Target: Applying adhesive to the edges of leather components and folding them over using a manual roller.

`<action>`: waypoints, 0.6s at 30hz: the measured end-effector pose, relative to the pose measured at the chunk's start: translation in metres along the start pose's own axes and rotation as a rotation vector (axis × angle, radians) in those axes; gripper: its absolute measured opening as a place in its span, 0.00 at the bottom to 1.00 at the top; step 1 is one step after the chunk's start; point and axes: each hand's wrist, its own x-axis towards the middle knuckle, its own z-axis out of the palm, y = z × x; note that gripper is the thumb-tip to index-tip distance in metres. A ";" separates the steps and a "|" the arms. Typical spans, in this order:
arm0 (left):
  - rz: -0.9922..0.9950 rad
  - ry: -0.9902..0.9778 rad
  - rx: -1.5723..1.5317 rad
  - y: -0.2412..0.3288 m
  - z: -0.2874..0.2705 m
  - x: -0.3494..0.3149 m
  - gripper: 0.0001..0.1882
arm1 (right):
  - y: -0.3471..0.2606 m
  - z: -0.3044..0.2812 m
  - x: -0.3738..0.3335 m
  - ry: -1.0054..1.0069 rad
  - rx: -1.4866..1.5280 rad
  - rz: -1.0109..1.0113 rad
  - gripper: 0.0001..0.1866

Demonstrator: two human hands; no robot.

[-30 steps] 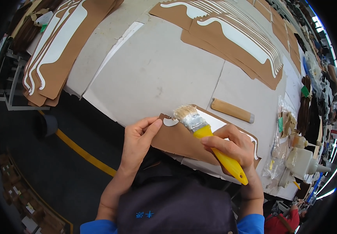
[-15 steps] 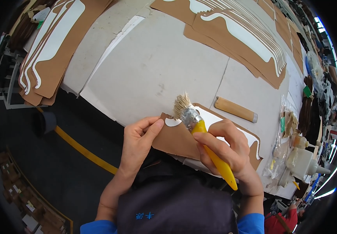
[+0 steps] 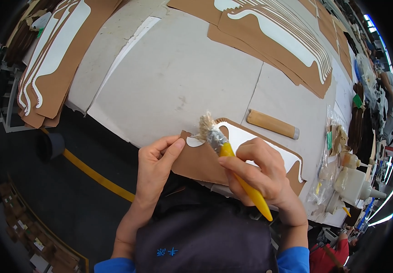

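Note:
My right hand (image 3: 261,170) is closed round a yellow-handled paintbrush (image 3: 246,184), its pale bristles pointing up and away from me. The bristle end is over the left part of a brown leather-like piece (image 3: 201,161), by a white curved patch there. A larger white shape (image 3: 242,136) covers the far side of the same piece, partly hidden by my right hand. My left hand (image 3: 158,159) pinches the piece's left corner between thumb and fingers. The piece lies at the table's near edge.
A flat tan tool (image 3: 271,123) lies just beyond the piece on the grey table (image 3: 160,86). Stacks of brown pieces with white shapes sit at the far left (image 3: 64,82) and far right (image 3: 292,73). White plastic bottles (image 3: 351,184) stand at right.
The brush has shifted slightly left, its bristles now nearer the white patch at the left corner. The table has moved a little in view; both hands keep their holds.

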 end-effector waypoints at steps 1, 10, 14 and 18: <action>-0.001 0.001 0.001 0.000 -0.001 0.000 0.14 | 0.002 -0.001 -0.001 0.032 -0.012 -0.033 0.27; 0.003 -0.020 0.022 -0.001 -0.001 0.001 0.14 | 0.006 0.000 0.000 0.071 -0.034 -0.142 0.29; -0.011 -0.004 0.020 -0.002 -0.001 0.001 0.14 | 0.013 0.003 0.005 -0.031 -0.014 -0.150 0.29; -0.004 -0.010 0.000 -0.002 -0.002 0.001 0.13 | 0.012 0.001 0.008 0.079 -0.046 -0.214 0.27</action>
